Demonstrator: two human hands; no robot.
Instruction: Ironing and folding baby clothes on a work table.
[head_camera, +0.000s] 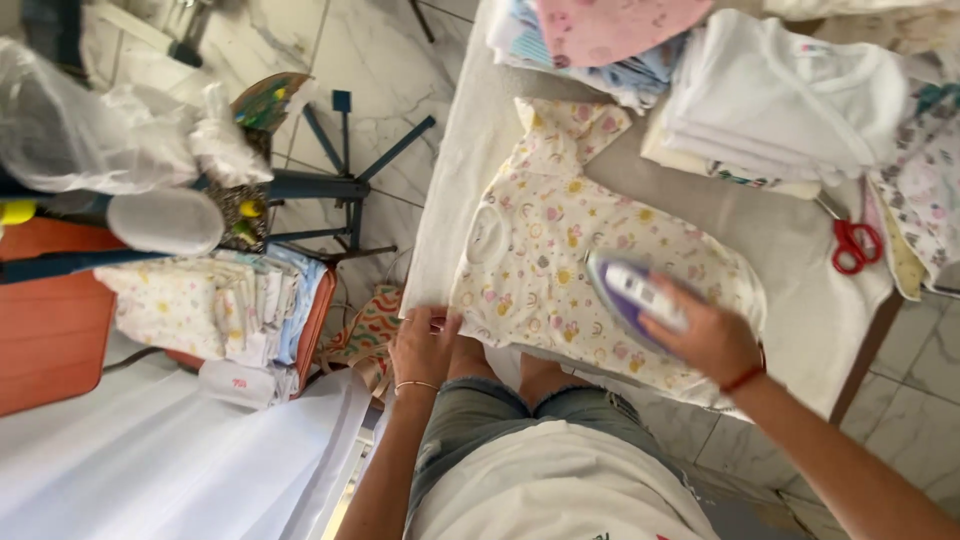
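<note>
We saw the right hand (706, 338) wrapped around the handle of a purple and white steam iron (632, 297), fingers closed on it, the iron's sole resting on a small cream baby garment printed with yellow and pink flowers (560, 250). That garment lay spread flat on the white padded ironing table (450, 180), near its front edge, one short sleeve pointing toward the far end. The left hand (423, 345) lay palm down at the garment's near corner, fingers loosely spread and pressing the fabric edge against the table; we could not tell whether any cloth was pinched between them.

Beyond the garment sat a stack of folded white clothes (780, 100), and just beside it a pile of pink and pale blue folded cloth (600, 40). A pair of red-handled scissors (855, 245) lay on the table to the right of the white stack. To the left of the table, well apart from it, a heap of folded patterned baby clothes (215, 305) rested on an orange surface (50, 340).
</note>
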